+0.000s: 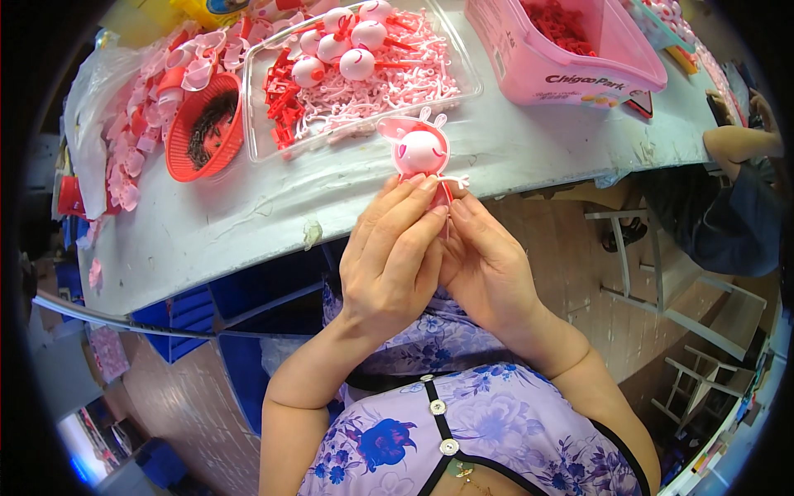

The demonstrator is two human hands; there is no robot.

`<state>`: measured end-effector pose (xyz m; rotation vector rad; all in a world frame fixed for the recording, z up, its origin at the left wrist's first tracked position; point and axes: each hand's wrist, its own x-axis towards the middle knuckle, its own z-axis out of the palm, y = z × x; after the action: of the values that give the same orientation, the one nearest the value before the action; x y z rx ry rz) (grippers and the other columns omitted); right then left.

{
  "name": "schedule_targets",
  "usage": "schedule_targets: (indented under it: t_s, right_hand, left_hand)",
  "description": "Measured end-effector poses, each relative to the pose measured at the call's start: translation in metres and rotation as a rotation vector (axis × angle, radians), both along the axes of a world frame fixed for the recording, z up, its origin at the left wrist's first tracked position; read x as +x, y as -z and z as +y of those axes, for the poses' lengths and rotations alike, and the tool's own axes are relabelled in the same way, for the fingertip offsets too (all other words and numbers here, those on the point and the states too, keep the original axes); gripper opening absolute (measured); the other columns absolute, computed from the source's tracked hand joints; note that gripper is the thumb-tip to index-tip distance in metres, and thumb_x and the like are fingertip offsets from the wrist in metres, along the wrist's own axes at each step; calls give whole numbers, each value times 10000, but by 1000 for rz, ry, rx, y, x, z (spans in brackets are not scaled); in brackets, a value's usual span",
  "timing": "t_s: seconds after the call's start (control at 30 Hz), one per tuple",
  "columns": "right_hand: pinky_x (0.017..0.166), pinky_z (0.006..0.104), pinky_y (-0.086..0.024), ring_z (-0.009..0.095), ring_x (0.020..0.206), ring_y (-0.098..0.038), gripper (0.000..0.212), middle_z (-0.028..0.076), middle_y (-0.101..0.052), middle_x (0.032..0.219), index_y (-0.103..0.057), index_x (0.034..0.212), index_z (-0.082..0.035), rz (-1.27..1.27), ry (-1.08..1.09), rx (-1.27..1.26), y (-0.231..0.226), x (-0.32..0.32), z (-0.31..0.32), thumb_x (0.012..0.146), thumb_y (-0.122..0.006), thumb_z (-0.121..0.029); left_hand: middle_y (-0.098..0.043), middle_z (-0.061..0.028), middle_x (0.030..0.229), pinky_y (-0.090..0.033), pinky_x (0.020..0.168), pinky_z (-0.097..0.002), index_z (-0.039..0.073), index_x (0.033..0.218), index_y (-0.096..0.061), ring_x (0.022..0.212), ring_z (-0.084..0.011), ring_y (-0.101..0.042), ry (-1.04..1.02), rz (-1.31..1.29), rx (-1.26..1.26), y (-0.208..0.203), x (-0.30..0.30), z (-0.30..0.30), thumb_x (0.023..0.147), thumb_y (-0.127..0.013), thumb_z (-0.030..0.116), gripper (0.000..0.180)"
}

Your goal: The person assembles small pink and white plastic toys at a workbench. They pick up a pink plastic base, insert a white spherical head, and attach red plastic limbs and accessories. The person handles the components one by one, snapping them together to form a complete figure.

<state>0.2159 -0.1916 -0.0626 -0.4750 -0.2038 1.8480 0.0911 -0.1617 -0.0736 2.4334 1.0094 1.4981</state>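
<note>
Head view: one pink toy (420,153), upright between left hand (387,248) and right hand (490,260) — both grips pinching its body, seemingly for steadiness. Tray (474,83), basket (187,167): beyond, on the counter (562,140) — presumably for easy reach.

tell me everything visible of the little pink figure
The little pink figure looks like glossy plastic: round pale head with magenta curved markings, ears on top, reddish body, thin pale arm at right. Near the edge of the table, head pointing forward, it is held between left hand and right hand, body partly hidden.
</note>
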Motion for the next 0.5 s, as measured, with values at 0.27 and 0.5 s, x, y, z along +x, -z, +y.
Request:
schedule_targets:
  t_s: [0.27, 0.5]
  right_hand:
    - [932, 280, -437, 98, 1064, -520, 296, 42, -518, 1162, -391, 1270, -57, -19, -24, -9, -3, 3, 0, 1011, -397, -201]
    - [939, 307, -441, 108, 1059, -529, 296, 44, -524, 1158, -402, 1260, -66, -24, -34, 20, 1, 5, 0, 1011, -405, -226]
  left_hand:
    - [-638, -164, 1090, -482, 947, -456, 5, 1000, -630, 1041, -311, -625, 94, 65, 38, 1, -10, 12, 744, -667, -30, 261]
    - [-644, -150, 1077, -477, 957, -444, 14, 988, -628, 1042, -302, -629, 137, 74, 44, 0, -11, 19, 737, -672, -15, 256]
